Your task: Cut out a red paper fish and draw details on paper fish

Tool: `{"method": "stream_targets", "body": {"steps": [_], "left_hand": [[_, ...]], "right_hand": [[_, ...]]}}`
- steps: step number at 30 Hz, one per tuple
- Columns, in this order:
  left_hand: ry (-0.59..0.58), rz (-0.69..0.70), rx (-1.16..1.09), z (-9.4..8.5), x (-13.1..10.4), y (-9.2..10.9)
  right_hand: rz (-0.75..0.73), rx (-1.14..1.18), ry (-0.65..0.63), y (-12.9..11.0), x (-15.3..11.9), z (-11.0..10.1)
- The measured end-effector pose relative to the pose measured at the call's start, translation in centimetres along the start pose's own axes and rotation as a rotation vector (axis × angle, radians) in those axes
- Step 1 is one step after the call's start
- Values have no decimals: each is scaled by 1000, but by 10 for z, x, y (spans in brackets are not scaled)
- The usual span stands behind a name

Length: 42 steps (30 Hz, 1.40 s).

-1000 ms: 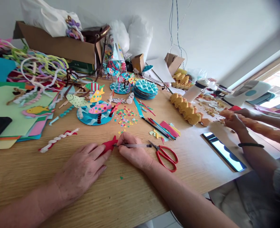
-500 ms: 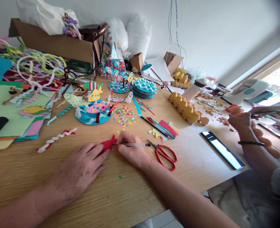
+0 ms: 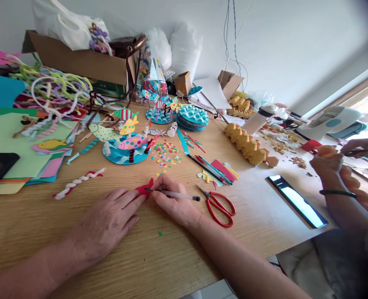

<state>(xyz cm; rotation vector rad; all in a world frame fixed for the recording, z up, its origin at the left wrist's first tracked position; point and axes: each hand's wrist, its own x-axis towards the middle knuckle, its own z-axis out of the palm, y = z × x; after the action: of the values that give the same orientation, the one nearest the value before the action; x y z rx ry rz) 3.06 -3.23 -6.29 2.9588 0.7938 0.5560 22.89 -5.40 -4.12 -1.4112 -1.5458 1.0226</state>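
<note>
A small red paper fish [image 3: 145, 189] lies on the wooden table, partly covered by my left hand [image 3: 110, 216], whose fingers rest flat on it. My right hand [image 3: 174, 199] pinches a pen [image 3: 179, 194] with a clear barrel, its dark tip touching the red paper near the tail. Red-handled scissors [image 3: 218, 206] lie just right of my right hand. Beyond both hands stands a blue wavy paper disc [image 3: 126, 155] carrying a pink spotted fish [image 3: 134, 143], a yellow one and others. Colourful paper dots [image 3: 166, 153] are scattered beside it.
Coloured pens [image 3: 211, 169] and paper scraps lie past the scissors. A white-and-red twisted strip [image 3: 77, 183] is at left, near stacked coloured paper [image 3: 12, 137]. At right are a lit phone [image 3: 296, 201], an egg carton [image 3: 249, 145] and another person's hands [image 3: 327, 164].
The view has shifted slightly, moving the scene a little right. The pen tip now lies further over the red fish. At right, the other person's hands have changed position around the orange carton piece.
</note>
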Motion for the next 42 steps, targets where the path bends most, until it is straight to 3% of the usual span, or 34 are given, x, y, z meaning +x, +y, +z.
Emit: {"method": "stream_targets", "body": {"steps": [13, 25, 42], "left_hand": [[23, 101, 122, -5, 3, -2], [6, -17, -22, 2, -2, 0], [11, 38, 73, 1, -2, 1]], "right_hand": [[-9, -129, 33, 3, 4, 10], [-21, -185, 37, 3, 5, 11], [-48, -184, 44, 3, 4, 11]]}}
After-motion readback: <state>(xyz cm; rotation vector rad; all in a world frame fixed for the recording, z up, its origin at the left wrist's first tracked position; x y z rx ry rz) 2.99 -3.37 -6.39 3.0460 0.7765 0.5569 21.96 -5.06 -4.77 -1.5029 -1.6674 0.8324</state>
